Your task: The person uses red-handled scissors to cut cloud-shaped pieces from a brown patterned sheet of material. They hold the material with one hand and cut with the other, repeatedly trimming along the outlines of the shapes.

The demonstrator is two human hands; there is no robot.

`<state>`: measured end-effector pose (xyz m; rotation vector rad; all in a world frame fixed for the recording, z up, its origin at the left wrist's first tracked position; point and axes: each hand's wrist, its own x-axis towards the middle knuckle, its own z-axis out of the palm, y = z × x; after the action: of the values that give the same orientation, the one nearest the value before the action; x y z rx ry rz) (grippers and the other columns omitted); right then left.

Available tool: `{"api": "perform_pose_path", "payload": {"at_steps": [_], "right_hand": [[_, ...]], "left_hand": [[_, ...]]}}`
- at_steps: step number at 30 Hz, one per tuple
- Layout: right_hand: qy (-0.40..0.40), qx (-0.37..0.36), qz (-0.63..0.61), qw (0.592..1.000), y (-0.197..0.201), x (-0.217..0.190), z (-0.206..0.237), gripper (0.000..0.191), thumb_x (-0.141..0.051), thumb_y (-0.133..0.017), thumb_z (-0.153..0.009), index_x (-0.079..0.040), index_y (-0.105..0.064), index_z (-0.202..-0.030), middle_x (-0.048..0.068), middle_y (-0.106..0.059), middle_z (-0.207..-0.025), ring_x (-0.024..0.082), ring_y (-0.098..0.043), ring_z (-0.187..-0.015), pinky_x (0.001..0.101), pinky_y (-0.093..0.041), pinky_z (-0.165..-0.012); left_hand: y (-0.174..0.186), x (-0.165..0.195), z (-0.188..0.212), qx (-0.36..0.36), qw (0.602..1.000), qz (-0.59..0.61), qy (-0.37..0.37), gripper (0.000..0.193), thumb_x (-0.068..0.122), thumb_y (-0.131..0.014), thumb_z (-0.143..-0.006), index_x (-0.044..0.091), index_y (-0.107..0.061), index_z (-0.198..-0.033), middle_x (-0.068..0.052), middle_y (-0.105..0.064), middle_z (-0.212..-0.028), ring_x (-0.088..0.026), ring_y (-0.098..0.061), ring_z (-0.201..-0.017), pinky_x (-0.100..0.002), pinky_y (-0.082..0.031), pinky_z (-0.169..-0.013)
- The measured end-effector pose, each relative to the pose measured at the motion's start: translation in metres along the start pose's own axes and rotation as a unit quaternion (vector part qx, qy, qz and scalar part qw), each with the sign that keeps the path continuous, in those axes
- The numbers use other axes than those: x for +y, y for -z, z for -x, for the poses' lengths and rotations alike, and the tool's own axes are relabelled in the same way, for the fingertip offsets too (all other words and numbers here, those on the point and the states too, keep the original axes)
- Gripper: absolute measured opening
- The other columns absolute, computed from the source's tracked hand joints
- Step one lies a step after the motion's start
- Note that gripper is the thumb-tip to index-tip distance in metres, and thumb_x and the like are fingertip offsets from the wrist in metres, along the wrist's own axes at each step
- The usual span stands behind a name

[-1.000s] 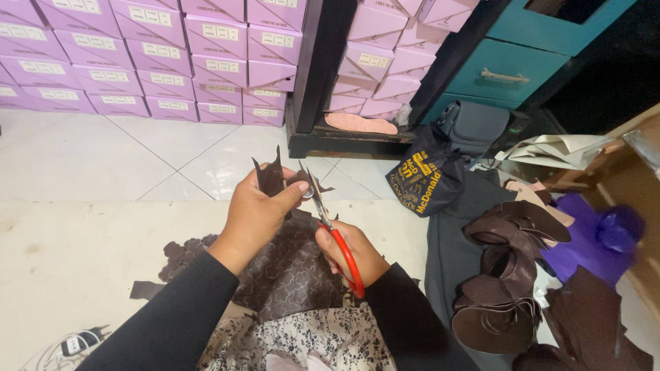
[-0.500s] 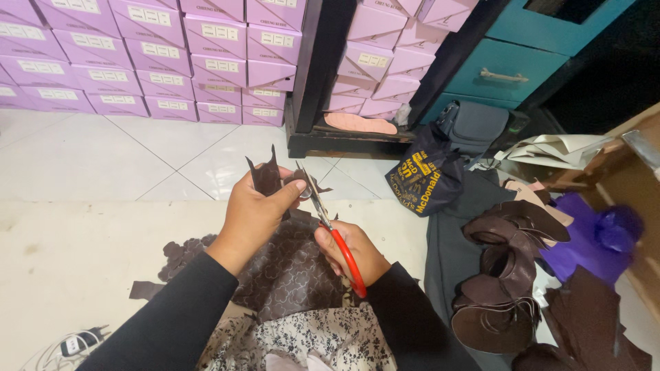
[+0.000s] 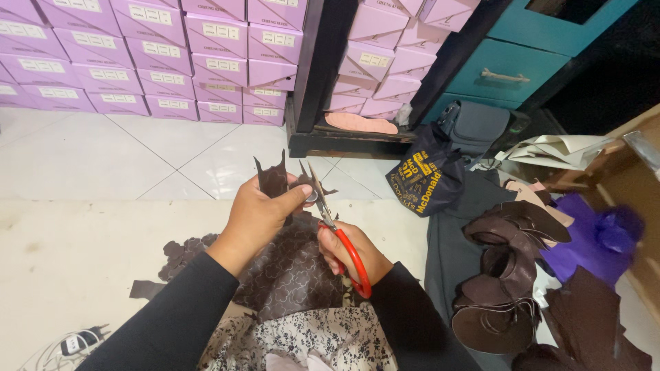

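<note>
My left hand pinches the upper edge of a dark brown embossed leather sheet and lifts it in front of me. Jagged leather points stick up above my fingers. My right hand grips red-handled scissors, whose metal blades point up and sit at the leather just right of my left thumb. The sheet drapes down over my lap, which is covered by floral fabric. Both arms wear black sleeves.
Stacked lilac shoe boxes line the back. A dark shelf frame and teal drawers stand behind. A dark printed bag, cut brown leather pieces and purple fabric lie to the right. A cable lies at lower left.
The scissors and leather edge have shifted slightly; my hands stay together at the same spot, still working along the leather's top edge.
</note>
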<state>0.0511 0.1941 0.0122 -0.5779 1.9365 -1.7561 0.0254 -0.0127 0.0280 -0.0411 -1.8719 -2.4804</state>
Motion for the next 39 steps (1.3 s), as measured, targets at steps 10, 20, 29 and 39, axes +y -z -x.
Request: {"api": "perform_pose_path", "payload": {"at_steps": [10, 20, 29, 39], "right_hand": [[-0.006, 0.005, 0.004, 1.0, 0.001, 0.004, 0.0, 0.043, -0.047, -0.046, -0.106, -0.008, -0.049, -0.089, -0.001, -0.047, -0.069, 0.01, -0.047, -0.06, 0.0243, -0.043, -0.056], [0.008, -0.039, -0.059, 0.997, 0.003, 0.007, 0.0, 0.042, -0.045, -0.043, -0.11, -0.007, -0.048, -0.09, 0.0, -0.047, -0.075, 0.01, -0.047, -0.066, 0.0255, -0.046, -0.062], [-0.013, 0.008, -0.06, 0.998, 0.0, 0.012, 0.0, 0.038, -0.041, -0.047, -0.107, -0.007, -0.05, -0.092, -0.001, -0.045, -0.072, 0.009, -0.044, -0.06, 0.0245, -0.043, -0.055], [0.01, 0.072, -0.015, 0.997, -0.012, 0.015, -0.007, 0.046, -0.042, -0.049, -0.107, 0.002, -0.06, -0.112, -0.002, -0.047, -0.071, 0.008, -0.047, -0.059, 0.025, -0.043, -0.053]], "left_hand": [[-0.003, -0.001, 0.001, -0.002, 1.0, 0.024, 0.011, 0.016, 0.01, -0.074, -0.085, 0.001, -0.069, -0.098, -0.005, -0.075, -0.089, -0.012, -0.073, -0.079, -0.027, -0.06, -0.071], [-0.001, 0.0, 0.004, -0.039, 0.997, -0.002, 0.067, 0.019, 0.013, -0.075, -0.085, 0.001, -0.071, -0.1, -0.007, -0.075, -0.087, -0.013, -0.071, -0.077, -0.027, -0.054, -0.064], [-0.005, 0.007, 0.008, -0.02, 0.995, 0.023, 0.09, 0.019, 0.014, -0.074, -0.085, 0.002, -0.072, -0.099, -0.006, -0.076, -0.089, -0.015, -0.074, -0.08, -0.028, -0.056, -0.067], [-0.014, -0.004, 0.009, -0.003, 0.987, 0.096, 0.132, 0.015, 0.018, -0.076, -0.086, 0.006, -0.074, -0.096, -0.001, -0.073, -0.083, -0.008, -0.064, -0.073, -0.023, -0.048, -0.063]]}}
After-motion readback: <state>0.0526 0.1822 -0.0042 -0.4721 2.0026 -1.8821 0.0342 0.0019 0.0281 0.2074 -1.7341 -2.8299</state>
